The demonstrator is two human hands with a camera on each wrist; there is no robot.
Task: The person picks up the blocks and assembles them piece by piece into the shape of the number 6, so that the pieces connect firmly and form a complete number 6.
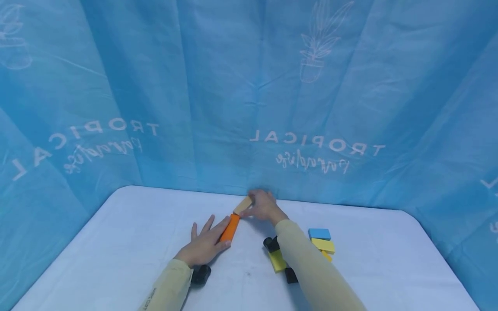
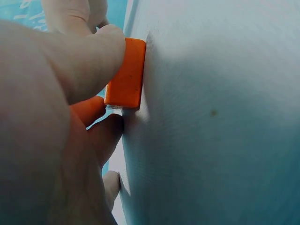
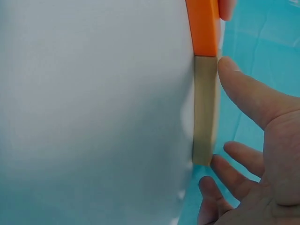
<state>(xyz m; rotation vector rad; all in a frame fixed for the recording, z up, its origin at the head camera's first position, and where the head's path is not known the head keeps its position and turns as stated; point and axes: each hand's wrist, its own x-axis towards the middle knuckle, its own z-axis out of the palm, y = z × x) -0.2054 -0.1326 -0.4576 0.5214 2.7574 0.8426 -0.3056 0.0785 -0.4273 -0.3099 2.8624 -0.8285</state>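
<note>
An orange block [image 1: 230, 227] lies on the white table near its far edge, its far end meeting a plain wooden block [image 1: 243, 205] that angles off to the right. My left hand [image 1: 206, 242] holds the orange block, the thumb by its near end and the index finger along its left side. In the left wrist view, the thumb lies against the orange block [image 2: 127, 75]. My right hand [image 1: 264, 205] spans the wooden block lengthwise. The right wrist view has the thumb by the joint of the two blocks and fingertips at the wooden block's [image 3: 205, 112] other end.
Right of my right forearm lie a blue block [image 1: 320, 234] and a yellow block [image 1: 324, 245], with another yellow piece partly hidden. An olive-yellow block [image 1: 277, 261] shows beside the right sleeve. Black wrist cameras ride under both wrists. A blue curtain [image 1: 218, 108] hangs behind the table [image 1: 148, 224].
</note>
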